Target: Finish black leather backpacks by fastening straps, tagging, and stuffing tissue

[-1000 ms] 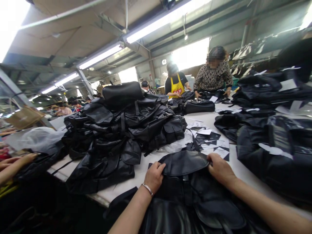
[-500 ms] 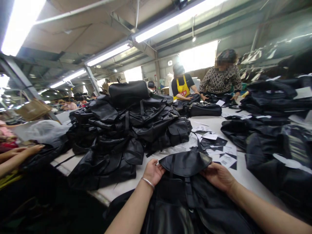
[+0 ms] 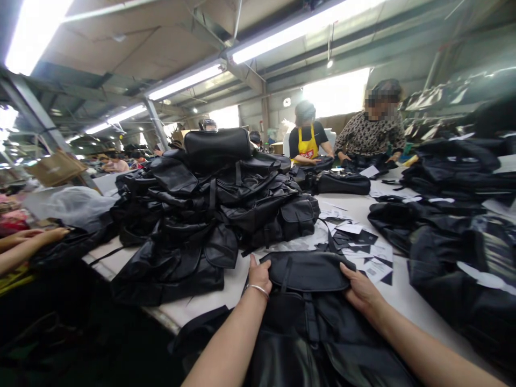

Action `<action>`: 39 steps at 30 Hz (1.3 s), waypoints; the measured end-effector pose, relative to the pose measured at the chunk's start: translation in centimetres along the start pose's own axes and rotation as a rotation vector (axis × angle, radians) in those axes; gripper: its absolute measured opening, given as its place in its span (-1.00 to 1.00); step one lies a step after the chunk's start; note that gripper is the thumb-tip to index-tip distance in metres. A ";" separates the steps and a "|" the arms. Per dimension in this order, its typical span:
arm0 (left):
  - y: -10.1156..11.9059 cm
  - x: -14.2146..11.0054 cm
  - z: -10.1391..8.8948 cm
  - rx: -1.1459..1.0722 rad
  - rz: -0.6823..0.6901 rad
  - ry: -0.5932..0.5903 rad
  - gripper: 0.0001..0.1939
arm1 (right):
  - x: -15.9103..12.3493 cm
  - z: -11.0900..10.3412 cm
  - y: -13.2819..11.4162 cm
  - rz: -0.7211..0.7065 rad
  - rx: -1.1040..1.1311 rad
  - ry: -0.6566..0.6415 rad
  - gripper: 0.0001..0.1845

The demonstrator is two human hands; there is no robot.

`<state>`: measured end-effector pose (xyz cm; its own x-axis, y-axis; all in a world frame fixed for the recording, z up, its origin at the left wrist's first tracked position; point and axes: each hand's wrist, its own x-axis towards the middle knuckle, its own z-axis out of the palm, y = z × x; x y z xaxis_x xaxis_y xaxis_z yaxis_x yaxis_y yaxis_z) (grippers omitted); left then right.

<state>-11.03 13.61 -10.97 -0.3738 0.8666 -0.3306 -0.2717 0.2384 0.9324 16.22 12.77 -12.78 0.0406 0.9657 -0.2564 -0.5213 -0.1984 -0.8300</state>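
Head view, from the left: a co-worker's hands (image 3: 38, 239) touch dark material beside a heap of black bags (image 3: 193, 209) on the white table (image 3: 403, 277). The left hand (image 3: 260, 275) pinches one corner of the flap (image 3: 308, 272) of the black bag (image 3: 286, 333), front and centre; the right hand (image 3: 362, 290) pinches the opposite corner, near scattered cards (image 3: 358, 244).

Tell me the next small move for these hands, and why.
Probably ease the flap down flat against the black bag: the left hand and right hand hold its opposite ends, and it looks spread out between them.
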 end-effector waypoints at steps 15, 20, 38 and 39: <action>-0.4 -1.1 -3.8 0.471 0.344 -0.029 -0.29 | 0.1 -1.7 -2.1 -0.139 -0.946 0.292 -0.72; 1.6 -1.5 -5.1 0.711 0.532 -0.017 -0.48 | -0.9 -3.0 -4.9 -0.326 -1.322 0.248 -0.66; 0.5 0.0 -6.9 1.535 0.604 -0.426 -0.24 | -1.9 -8.8 -1.3 -0.573 -1.805 -0.357 -0.33; 0.6 -0.1 -7.1 1.547 0.590 -0.419 -0.24 | -2.1 -9.1 -1.6 -0.559 -1.788 -0.362 -0.32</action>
<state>-17.41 10.54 -11.43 0.2093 0.9735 -0.0916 0.9511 -0.1810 0.2501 24.73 9.53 -15.45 -0.4096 0.9080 0.0882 0.8590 0.4164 -0.2978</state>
